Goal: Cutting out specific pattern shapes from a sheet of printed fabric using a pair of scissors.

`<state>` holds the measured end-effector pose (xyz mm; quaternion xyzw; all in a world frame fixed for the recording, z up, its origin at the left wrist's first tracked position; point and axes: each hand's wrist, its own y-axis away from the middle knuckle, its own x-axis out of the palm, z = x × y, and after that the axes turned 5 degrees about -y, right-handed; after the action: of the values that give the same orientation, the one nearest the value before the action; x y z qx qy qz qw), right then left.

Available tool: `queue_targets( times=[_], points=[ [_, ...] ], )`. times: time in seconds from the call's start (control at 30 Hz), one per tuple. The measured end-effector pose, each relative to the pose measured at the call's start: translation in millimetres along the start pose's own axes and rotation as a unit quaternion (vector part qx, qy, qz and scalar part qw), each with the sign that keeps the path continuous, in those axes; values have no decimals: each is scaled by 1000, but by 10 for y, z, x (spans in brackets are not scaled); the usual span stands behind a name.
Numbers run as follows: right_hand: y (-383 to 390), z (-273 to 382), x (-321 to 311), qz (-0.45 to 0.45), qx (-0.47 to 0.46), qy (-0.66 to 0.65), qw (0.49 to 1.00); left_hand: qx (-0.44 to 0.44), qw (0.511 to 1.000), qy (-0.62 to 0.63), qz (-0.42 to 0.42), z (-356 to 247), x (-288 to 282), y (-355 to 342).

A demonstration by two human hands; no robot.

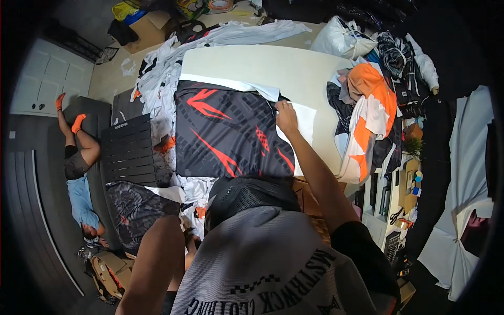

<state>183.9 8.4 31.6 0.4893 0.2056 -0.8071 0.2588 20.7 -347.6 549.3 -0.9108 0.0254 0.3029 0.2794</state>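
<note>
Right hand (286,115) with bunched fingers, whether pinching cloth I cannot tell, smooth near-rectangular fabric panel (226,131), charcoal with tread-like blocks and jagged red streaks, spread flat on the pale tabletop's (252,63) near left part, leftward of the fingers, crumpled orange-and-white cloth (367,84) at the tabletop's right end

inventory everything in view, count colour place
worktable: 1, cream, centre
patterned cloth: 1, dark grey and red, on worktable
sheeting: count unclear, white, at patterned cloth's edges
fabric pile: 1, orange and white, worktable's right side
fabric heap: 1, white, beside worktable
second cloth: 1, black, lower left
bag: 1, white, top right
cardboard boxes: at least 2, brown, top and lower left
door: 1, white, left
couch: 1, grey, left
person: 1, blue top, on couch
slatted panel: 1, black, beside couch
drape: 1, pale, right
clutter: uncounted, mixed, right
right hand: 1, at patterned cloth's right edge
left hand: unseen
</note>
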Motion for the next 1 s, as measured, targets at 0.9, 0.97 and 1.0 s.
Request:
queue_targets(
  times=[0.9,0.97,1.0],
  points=[
    [194,-223,-483,152,142,-42,977,-506,833,93,-205,3443,1877,2476],
    [221,-298,-557,132,156,-62,977,-478,860,23,-178,3705,1864,2493],
    [227,-343,-607,121,176,-53,975,-456,874,-41,-161,3843,1851,2491]
  ],
)
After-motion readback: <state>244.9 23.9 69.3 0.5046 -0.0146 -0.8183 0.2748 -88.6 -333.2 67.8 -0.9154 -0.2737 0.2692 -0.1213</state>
